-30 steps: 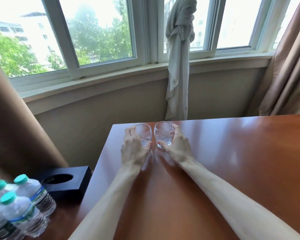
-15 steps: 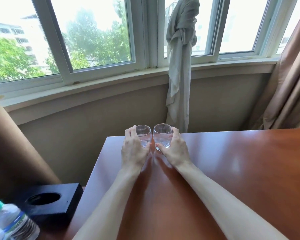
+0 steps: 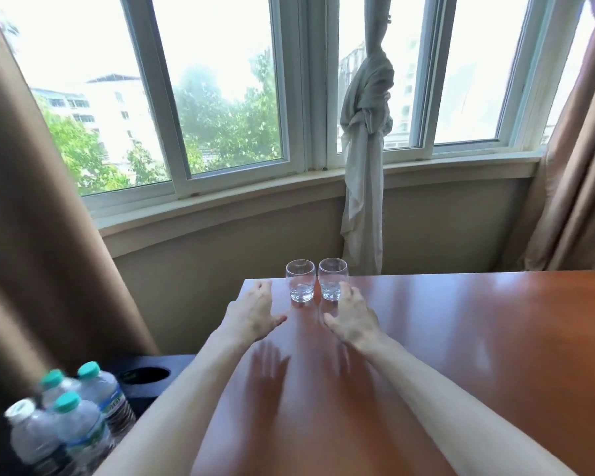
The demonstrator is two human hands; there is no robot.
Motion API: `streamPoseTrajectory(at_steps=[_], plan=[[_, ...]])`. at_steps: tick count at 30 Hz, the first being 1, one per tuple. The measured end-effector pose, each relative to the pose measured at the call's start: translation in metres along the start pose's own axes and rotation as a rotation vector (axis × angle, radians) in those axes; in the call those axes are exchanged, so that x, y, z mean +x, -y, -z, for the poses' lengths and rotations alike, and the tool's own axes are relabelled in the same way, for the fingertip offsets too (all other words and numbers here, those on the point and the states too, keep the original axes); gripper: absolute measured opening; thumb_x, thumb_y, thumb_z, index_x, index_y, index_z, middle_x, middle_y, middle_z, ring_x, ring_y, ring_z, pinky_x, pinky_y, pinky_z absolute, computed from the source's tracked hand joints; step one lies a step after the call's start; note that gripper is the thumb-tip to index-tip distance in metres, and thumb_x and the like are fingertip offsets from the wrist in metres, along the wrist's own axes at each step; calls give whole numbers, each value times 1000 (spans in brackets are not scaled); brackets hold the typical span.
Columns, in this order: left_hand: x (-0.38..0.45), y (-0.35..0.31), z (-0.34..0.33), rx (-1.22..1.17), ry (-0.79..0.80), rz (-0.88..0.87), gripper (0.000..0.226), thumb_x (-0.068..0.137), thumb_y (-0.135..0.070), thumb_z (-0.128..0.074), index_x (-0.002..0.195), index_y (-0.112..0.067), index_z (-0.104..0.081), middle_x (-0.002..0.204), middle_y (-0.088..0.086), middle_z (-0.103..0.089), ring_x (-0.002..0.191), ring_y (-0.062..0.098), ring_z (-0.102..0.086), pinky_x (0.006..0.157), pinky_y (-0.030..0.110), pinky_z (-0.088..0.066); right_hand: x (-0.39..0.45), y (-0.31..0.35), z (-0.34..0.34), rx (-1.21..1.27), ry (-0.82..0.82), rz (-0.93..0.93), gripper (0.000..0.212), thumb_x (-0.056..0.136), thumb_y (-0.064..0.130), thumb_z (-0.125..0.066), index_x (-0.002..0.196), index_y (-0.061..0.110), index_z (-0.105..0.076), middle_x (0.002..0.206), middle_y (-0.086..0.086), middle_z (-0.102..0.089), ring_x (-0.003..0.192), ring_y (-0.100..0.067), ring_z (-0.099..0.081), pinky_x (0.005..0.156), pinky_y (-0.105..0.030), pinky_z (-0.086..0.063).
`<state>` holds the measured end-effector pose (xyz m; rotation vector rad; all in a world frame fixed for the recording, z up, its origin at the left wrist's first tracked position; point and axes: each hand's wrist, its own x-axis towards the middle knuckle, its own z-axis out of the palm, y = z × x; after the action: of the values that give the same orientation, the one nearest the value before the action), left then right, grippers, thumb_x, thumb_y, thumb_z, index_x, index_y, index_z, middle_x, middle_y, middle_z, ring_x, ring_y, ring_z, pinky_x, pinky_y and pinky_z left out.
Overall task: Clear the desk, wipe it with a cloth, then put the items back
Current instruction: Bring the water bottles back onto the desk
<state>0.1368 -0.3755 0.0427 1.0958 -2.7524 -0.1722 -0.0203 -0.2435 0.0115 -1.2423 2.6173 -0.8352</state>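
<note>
Two small clear glasses stand side by side at the far left corner of the glossy brown desk [image 3: 461, 338]: the left glass [image 3: 300, 280] and the right glass [image 3: 332, 278]. My left hand [image 3: 255, 312] hovers just left of and behind the left glass, fingers spread, holding nothing. Close to the right glass, on its near right side, is my right hand [image 3: 352, 319], fingers relaxed and apart from the glass.
Several water bottles [image 3: 69, 417] with teal and white caps stand at the lower left beside a black box [image 3: 148, 381] with a round hole. Brown curtains hang left and right. A knotted grey sheer curtain [image 3: 366, 159] hangs behind the desk below the window.
Both hands have let go of the glasses and drawn back toward me. The glasses stay standing at the desk's far left corner.
</note>
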Motion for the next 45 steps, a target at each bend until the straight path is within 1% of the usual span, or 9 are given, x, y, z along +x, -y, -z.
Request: streamPoseTrajectory(at_steps=[5, 11, 17, 22, 26, 30, 32, 36, 45], plan=[[-77, 48, 19, 13, 54, -33, 62, 97, -52, -53, 151, -29, -34, 149, -11, -38, 127, 20, -52, 92, 40, -43, -51, 52, -6, 38, 101, 178, 38, 92, 29, -64, 127, 13, -63, 131, -9, -60, 122, -27, -58, 101, -36, -46], [-175, 141, 9, -139, -123, 32, 38, 95, -45, -58, 131, -32, -58, 129, -17, -54, 116, 11, -59, 92, 40, -51, -114, 130, -68, 92, 234, 441, 27, 96, 27, -61, 121, 17, -66, 126, -6, -63, 120, -23, -57, 100, -32, -42], [-239, 257, -34, -299, -384, 375, 27, 88, -28, -68, 115, -24, -69, 117, -5, -66, 110, 20, -63, 88, 39, -54, -136, 210, -170, 60, 375, 565, 30, 94, 33, -60, 120, 17, -60, 121, -4, -59, 115, -25, -56, 98, -40, -46], [-254, 346, -88, -376, -503, 624, 40, 80, -17, -76, 119, -10, -68, 115, 7, -65, 108, 30, -63, 94, 39, -52, -123, 265, -256, -21, 504, 483, 34, 93, 42, -60, 111, 16, -50, 118, -7, -56, 112, -29, -57, 89, -41, -49], [-241, 385, -119, -396, -446, 688, 64, 78, -20, -81, 135, -6, -57, 130, 13, -59, 120, 33, -58, 100, 40, -48, -104, 287, -317, 12, 504, 296, 54, 89, 40, -68, 129, 12, -44, 129, -10, -53, 120, -32, -57, 88, -39, -47], [-221, 402, -139, -499, -414, 658, 74, 74, -37, -81, 140, -24, -50, 131, 2, -58, 120, 24, -58, 96, 41, -53, -87, 282, -376, 148, 537, 133, 80, 57, 61, -72, 122, 18, -54, 116, -4, -64, 108, -28, -65, 87, -39, -56], [-215, 403, -145, -559, -412, 641, 75, 71, -50, -78, 137, -35, -48, 131, -7, -59, 119, 16, -59, 92, 41, -55, -74, 262, -420, 199, 555, 122, 79, 49, 67, -69, 112, 22, -61, 106, 0, -67, 99, -22, -68, 82, -41, -60], [-212, 399, -160, -651, -480, 657, 84, 70, -45, -86, 141, -25, -46, 137, -2, -60, 123, 21, -59, 95, 36, -53, -95, 270, -398, 298, 472, 123, 60, 63, 62, -79, 107, 27, -58, 100, 11, -69, 89, -10, -67, 75, -31, -57], [-215, 392, -153, -667, -512, 705, 67, 67, -50, -87, 120, -24, -56, 116, -4, -68, 107, 19, -67, 82, 32, -54, -101, 277, -378, 315, 517, 128, 55, 76, 53, -76, 117, 24, -54, 112, 3, -71, 102, -21, -68, 78, -29, -51]])
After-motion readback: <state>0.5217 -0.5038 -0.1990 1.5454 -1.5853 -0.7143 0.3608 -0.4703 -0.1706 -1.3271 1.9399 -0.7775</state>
